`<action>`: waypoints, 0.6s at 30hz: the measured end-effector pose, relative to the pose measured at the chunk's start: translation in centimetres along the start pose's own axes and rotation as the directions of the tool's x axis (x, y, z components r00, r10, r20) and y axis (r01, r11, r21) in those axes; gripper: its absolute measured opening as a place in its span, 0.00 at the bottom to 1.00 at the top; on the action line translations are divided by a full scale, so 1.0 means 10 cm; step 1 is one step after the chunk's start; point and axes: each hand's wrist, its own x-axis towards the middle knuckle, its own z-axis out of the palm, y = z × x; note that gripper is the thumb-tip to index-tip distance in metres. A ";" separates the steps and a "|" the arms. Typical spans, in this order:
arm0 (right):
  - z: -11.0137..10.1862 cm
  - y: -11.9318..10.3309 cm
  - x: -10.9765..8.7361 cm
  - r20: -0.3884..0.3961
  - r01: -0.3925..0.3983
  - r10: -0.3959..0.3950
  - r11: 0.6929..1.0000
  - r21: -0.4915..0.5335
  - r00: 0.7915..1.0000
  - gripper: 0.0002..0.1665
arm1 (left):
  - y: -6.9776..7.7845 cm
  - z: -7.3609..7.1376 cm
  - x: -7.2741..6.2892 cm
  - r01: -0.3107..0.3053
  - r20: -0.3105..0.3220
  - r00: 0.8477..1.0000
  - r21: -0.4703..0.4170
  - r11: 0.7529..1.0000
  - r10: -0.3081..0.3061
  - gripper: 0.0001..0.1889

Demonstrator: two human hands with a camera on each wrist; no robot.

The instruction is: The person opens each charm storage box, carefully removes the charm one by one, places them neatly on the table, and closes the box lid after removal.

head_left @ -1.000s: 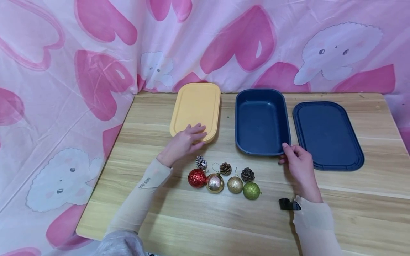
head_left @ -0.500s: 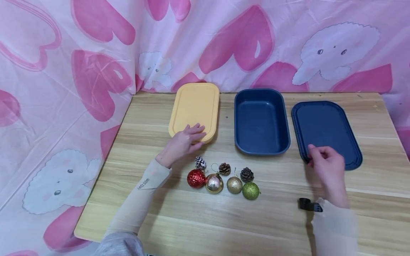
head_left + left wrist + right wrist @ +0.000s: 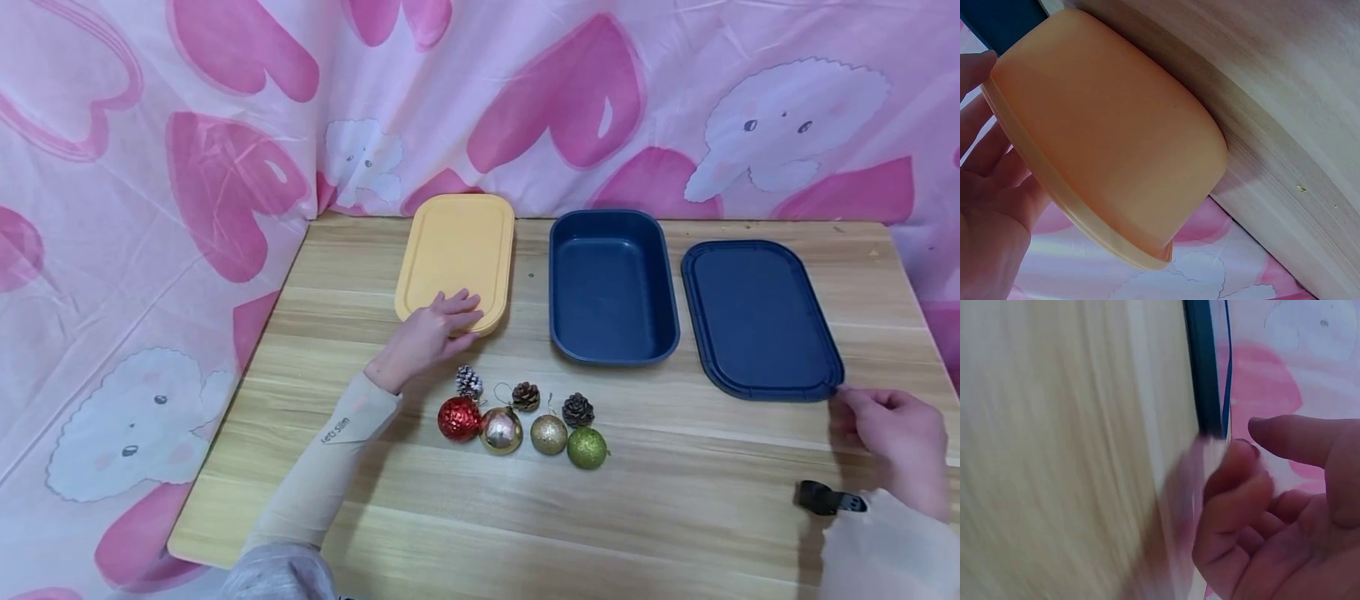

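My left hand (image 3: 427,337) rests with spread fingers on the lid of a yellow storage box (image 3: 456,250), at its near end. In the left wrist view the thumb touches the lid's edge, and the side wall of the yellow box (image 3: 1110,125) faces me. Over on the right, a navy-blue lid (image 3: 761,317) lies flat. My right hand (image 3: 896,437) is at this lid's near right corner. The right wrist view shows that hand (image 3: 1254,531) with loosely bent fingers and a gap under the thumb, nothing between them, beside a dark-blue edge (image 3: 1202,369).
Between yellow box and blue lid stands an uncovered navy-blue container (image 3: 615,292). Nearer me sit a red ball (image 3: 459,418), a shiny gold ball (image 3: 501,430), a glittery gold ball (image 3: 549,434), a green ball (image 3: 587,448) and small pine cones (image 3: 526,396). A pink curtain (image 3: 420,100) hangs behind.
My right hand has moved right, from the blue container's near corner, past the lid's left side, to the lid's near right corner. The left hand has stayed on the yellow box.
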 end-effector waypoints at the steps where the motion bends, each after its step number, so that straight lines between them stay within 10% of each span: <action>1: -0.01 0.02 0.04 0.018 -0.010 0.010 1.000 0.002 1.000 0.27 | 0.00 0.00 0.00 0.001 0.001 1.000 0.001 1.000 -0.001 0.19; 18: -0.09 0.03 0.25 0.147 0.049 -0.028 0.989 -0.141 0.989 0.32 | 0.00 0.01 0.01 -0.019 -0.015 1.000 -0.001 1.000 0.019 0.19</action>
